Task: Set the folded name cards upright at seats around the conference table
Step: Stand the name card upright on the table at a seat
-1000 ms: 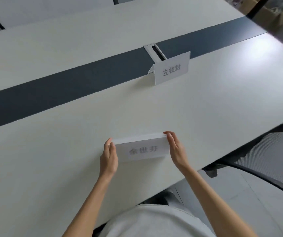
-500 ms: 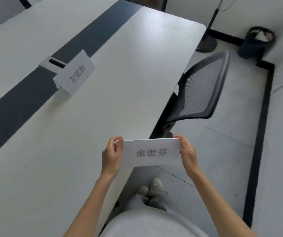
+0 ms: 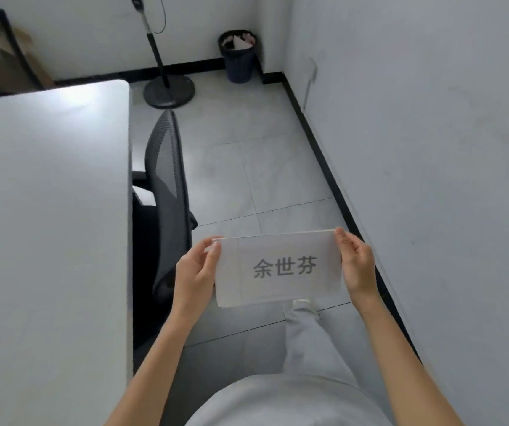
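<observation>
One folded name card (image 3: 279, 267) is in view, held in the air over the floor (image 3: 247, 167) in front of the person's body, to the right of the tabletop (image 3: 47, 210) and clear of it. Two hands carry it: the left hand (image 3: 194, 276) has its grip clenched on the card's left edge, thumb on the printed face, and the right hand (image 3: 356, 265) has its grip clenched on the right edge in the same way. The card's face is turned toward the camera and bears three grey printed characters, 余世芬. One black mesh chair (image 3: 167, 192) stands tucked against the tabletop's right edge, just left of the left hand. Farther off stand one round-based floor stand (image 3: 168, 90) with a black pole, and one dark waste bin (image 3: 237, 55) with crumpled paper in it, set in the corner of the wall. One light shoe (image 3: 302, 302) shows just below the card. Compared with half a second ago, the view has swung right: the second card that stood by the tabletop's dark centre strip is out of sight, the card in hand is now wholly beyond the tabletop's edge, and both hands hold it as before.
</observation>
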{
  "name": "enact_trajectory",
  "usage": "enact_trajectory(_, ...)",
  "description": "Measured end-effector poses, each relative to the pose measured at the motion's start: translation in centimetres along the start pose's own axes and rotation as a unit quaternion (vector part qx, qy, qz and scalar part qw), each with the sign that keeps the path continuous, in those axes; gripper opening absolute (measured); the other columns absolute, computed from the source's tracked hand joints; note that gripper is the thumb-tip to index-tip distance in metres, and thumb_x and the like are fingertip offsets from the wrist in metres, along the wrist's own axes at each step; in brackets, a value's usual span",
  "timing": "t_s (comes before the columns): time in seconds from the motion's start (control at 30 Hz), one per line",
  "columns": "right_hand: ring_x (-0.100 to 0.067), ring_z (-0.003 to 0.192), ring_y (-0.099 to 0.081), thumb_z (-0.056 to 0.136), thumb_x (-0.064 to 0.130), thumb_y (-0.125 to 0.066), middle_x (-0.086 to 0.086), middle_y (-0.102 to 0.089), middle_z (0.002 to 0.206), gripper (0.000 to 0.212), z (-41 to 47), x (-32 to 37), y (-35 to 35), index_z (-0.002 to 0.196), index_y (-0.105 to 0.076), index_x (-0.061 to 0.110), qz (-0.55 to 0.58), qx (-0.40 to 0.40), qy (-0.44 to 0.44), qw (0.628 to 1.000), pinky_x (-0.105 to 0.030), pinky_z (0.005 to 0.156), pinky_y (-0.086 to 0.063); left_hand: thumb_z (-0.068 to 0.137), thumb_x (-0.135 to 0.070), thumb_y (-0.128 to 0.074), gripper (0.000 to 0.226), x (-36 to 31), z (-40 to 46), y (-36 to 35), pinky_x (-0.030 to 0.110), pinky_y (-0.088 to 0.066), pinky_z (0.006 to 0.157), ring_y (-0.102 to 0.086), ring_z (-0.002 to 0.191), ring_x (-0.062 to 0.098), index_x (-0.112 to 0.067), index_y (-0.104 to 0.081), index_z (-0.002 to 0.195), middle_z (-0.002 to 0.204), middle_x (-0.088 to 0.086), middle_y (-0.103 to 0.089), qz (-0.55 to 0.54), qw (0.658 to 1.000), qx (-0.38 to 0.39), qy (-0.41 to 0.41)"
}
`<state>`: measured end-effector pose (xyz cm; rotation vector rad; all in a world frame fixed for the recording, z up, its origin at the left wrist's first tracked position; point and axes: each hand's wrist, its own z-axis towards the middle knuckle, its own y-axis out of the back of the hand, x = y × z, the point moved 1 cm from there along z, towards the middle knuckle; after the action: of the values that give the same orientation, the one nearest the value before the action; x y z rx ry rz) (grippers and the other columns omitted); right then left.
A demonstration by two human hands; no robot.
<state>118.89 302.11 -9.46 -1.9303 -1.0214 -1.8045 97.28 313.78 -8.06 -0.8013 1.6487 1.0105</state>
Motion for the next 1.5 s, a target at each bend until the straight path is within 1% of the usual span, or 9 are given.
enact_trajectory(0.13, -0.012, 0.053, -0.032, 0.089, 0.046, -0.046, -0.004, -0.036, 0.055, 0.053, 7.8, 0.3, 3.1, 0.061, -0.040, 0.001, -0.008, -0.025, 0.001, 1.000, -0.027, 0.052, -0.026, 0.080, -0.052, -0.043, 0.034, -1.2, 7.5, -6.1, 0.037, -0.034, 0.064, -0.044, 0.069, 0.021, -0.028, -0.065, 0.090, 0.074, 0.009, -0.052, 0.001, 1.000, 0.002, 0.002)
enact_trajectory(0.23, -0.007, 0.047, -0.030, 0.091, 0.036, -0.044, 0.004, -0.030, 0.051, 0.042, 14.5, 1.9, 4.6, 0.058, -0.039, 0.010, -0.044, -0.010, 0.013, 0.999, -0.019, 0.046, -0.022, 0.091, -0.035, -0.044, 0.022, -3.0, 12.6, -9.9, 0.035, -0.037, 0.064, -0.048, 0.067, 0.023, -0.029, -0.065, 0.088, 0.073, 0.011, -0.058, -0.006, 0.999, -0.024, 0.021)
enact_trajectory(0.43, -0.019, 0.058, -0.035, 0.087, 0.047, -0.042, -0.012, -0.041, 0.062, 0.059, 27.4, 5.0, 3.7, 0.073, -0.045, -0.010, -0.035, 0.068, 0.037, 0.996, -0.031, 0.055, -0.028, 0.080, -0.052, -0.041, 0.037, -5.3, 21.7, -12.6, 0.040, -0.040, 0.065, -0.049, 0.067, 0.025, -0.027, -0.066, 0.090, 0.076, 0.031, -0.057, -0.014, 0.997, -0.070, 0.035)
enact_trajectory(0.6, -0.001, 0.042, -0.037, 0.091, 0.035, -0.046, 0.015, -0.046, 0.041, 0.038, 37.8, 6.6, -1.1, 0.058, -0.049, 0.017, -0.050, 0.121, 0.036, 0.991, -0.011, 0.043, -0.028, 0.080, -0.049, -0.041, 0.037, -5.6, 30.7, -12.4, 0.037, -0.037, 0.062, -0.046, 0.064, 0.023, -0.023, -0.065, 0.090, 0.070, 0.013, -0.055, -0.024, 0.988, -0.143, 0.054)
enact_trajectory(0.77, 0.006, 0.041, -0.044, 0.092, 0.032, -0.046, 0.023, -0.049, 0.038, 0.037, 49.0, 9.6, -8.1, 0.055, -0.040, 0.032, -0.065, 0.143, 0.049, 0.986, -0.008, 0.043, -0.033, 0.081, -0.044, -0.040, 0.032, -5.9, 42.7, -10.5, 0.036, -0.036, 0.063, -0.045, 0.066, 0.021, -0.022, -0.063, 0.087, 0.072, 0.011, -0.052, -0.029, 0.982, -0.175, 0.065)
enact_trajectory(1.0, 0.003, 0.042, -0.044, 0.091, 0.036, -0.044, 0.017, -0.054, 0.044, 0.032, 62.7, 16.2, -18.1, 0.071, -0.059, 0.016, -0.067, 0.192, 0.070, 0.977, -0.008, 0.043, -0.033, 0.087, -0.028, -0.038, 0.024, -8.6, 57.7, -5.5, 0.010, -0.037, 0.051, -0.048, 0.055, -0.001, -0.022, -0.061, 0.088, 0.057, -0.016, -0.057, -0.035, 0.976, -0.202, 0.072)
enact_trajectory(1.17, -0.004, 0.050, -0.043, 0.088, 0.047, -0.041, 0.001, -0.051, 0.059, 0.048, 70.5, 19.2, -28.1, 0.075, -0.060, 0.005, -0.082, 0.265, 0.066, 0.958, -0.019, 0.049, -0.037, 0.080, -0.036, -0.037, 0.021, -9.3, 65.4, -0.3, 0.019, -0.035, 0.055, -0.045, 0.060, 0.011, -0.037, -0.058, 0.084, 0.064, -0.003, -0.058, -0.026, 0.961, -0.257, 0.103)
enact_trajectory(1.33, -0.017, 0.069, -0.055, 0.083, 0.054, -0.044, 0.002, -0.062, 0.071, 0.041, 77.4, 21.9, -41.5, 0.075, -0.062, 0.019, -0.112, 0.376, 0.090, 0.915, -0.035, 0.064, -0.043, 0.080, -0.035, -0.038, 0.024, -7.2, 71.8, 5.6, 0.033, -0.040, 0.065, -0.053, 0.070, 0.020, -0.032, -0.061, 0.085, 0.082, 0.022, -0.065, -0.045, 0.917, -0.368, 0.145)
enact_trajectory(1.5, -0.010, 0.063, -0.053, 0.092, 0.034, -0.046, 0.004, -0.062, 0.068, 0.028, 80.0, 25.9, -55.2, 0.073, -0.062, 0.020, -0.149, 0.515, 0.144, 0.832, -0.032, 0.061, -0.042, 0.085, -0.027, -0.041, 0.017, -5.4, 75.8, 11.3, 0.035, -0.042, 0.070, -0.053, 0.073, 0.022, -0.032, -0.058, 0.088, 0.080, 0.009, -0.063, -0.078, 0.831, -0.514, 0.199)
